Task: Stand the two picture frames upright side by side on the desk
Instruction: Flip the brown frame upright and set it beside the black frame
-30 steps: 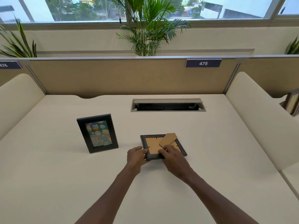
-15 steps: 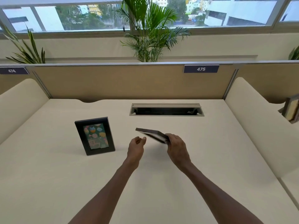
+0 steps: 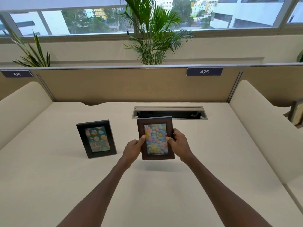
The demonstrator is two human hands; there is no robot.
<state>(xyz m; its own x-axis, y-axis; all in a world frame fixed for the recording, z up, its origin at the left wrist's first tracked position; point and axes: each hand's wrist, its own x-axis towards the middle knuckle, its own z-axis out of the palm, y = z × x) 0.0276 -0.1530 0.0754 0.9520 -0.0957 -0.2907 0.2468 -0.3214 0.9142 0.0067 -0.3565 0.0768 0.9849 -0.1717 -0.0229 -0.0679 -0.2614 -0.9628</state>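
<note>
A black picture frame point(image 3: 96, 139) with a green cupcake picture stands upright on the cream desk point(image 3: 164, 194), left of centre. A brown picture frame point(image 3: 155, 123) with a pastel flower picture is upright, facing me, and held a little above the desk, its shadow below it. My left hand point(image 3: 133, 149) grips its left edge and my right hand point(image 3: 179, 145) grips its right edge. The brown frame is to the right of the black one, with a gap between them. Its back stand is hidden.
A grey cable slot point(image 3: 169, 113) is sunk into the desk behind the brown frame. A tan partition point(image 3: 131, 86) with a "475" label closes the back. Padded cream dividers stand left point(image 3: 21, 105) and right point(image 3: 262, 122). Another frame point(image 3: 296, 112) shows at the far right.
The brown frame lay face down under both hands, was lifted by my right hand and turned; now both hands hold it upright facing me. The black frame has not moved.
</note>
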